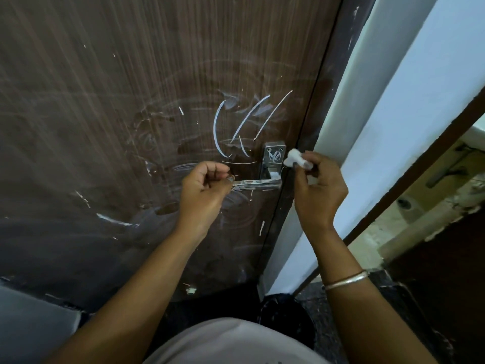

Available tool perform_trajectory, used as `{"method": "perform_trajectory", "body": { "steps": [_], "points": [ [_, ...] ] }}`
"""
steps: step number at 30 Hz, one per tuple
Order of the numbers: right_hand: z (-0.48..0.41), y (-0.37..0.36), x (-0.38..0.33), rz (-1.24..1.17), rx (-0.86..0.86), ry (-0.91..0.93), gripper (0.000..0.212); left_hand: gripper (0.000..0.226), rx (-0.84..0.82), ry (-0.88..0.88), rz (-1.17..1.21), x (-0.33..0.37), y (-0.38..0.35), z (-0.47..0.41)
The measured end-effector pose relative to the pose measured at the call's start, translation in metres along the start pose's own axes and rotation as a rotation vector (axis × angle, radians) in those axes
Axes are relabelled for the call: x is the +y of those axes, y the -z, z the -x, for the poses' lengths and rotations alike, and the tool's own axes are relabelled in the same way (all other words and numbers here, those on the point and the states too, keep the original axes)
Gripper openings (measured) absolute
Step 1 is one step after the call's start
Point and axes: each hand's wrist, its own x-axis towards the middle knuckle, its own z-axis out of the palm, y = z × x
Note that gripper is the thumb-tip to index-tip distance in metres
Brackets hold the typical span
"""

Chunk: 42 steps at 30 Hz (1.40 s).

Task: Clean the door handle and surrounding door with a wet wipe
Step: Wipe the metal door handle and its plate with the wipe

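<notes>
Door: dark brown wood-grain face, smeared, with white scribbles above the handle.

Door handle: steel backplate close to the door's right edge, with only a narrow strip of door between them. The lever runs left from the plate.

Left hand: fingers curled, thumb and forefinger at the lever's free end. Cannot tell whether they actually pinch it.

Right hand: fingertips pinch a wadded white wet wipe, held just beside the backplate's right side and over the door edge. Contact with the plate is unclear. There is a metal bangle on this forearm.

White wall lies immediately right of the edge. The broad door face is open to the left and below the lever.
</notes>
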Motion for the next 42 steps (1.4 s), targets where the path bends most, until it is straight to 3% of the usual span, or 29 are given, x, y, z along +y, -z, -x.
{"method": "perform_trajectory", "body": {
  "steps": [4,8,18,23,28,34,39,42],
  "points": [
    [-0.016,-0.019,0.011,0.182,-0.019,0.23,0.018,0.031,-0.018,-0.092,-0.072,0.004,-0.001,-0.005],
    [-0.026,-0.036,0.007,0.273,-0.129,0.297,0.027,0.03,-0.029,-0.141,-0.119,0.005,-0.001,-0.009],
    [-0.023,-0.041,0.001,0.38,-0.314,0.47,0.023,0.03,-0.037,-0.168,-0.135,-0.004,-0.006,-0.016],
    [-0.031,-0.029,0.009,0.312,-0.23,0.318,0.021,0.033,-0.013,-0.187,-0.144,-0.003,-0.001,-0.017],
    [-0.019,-0.048,-0.011,0.376,-0.354,0.466,0.024,0.036,0.027,-0.237,-0.174,-0.002,-0.002,-0.017],
    [-0.031,-0.031,0.008,0.394,-0.249,0.317,0.024,0.038,0.048,-0.23,-0.185,-0.009,0.009,-0.015],
    [-0.012,-0.053,-0.015,0.359,-0.356,0.478,0.015,0.041,0.045,-0.221,-0.215,-0.012,0.006,-0.011],
    [-0.019,-0.043,-0.004,0.323,-0.277,0.316,0.019,0.04,0.037,-0.228,-0.191,-0.01,0.012,-0.008]
  ]
}}
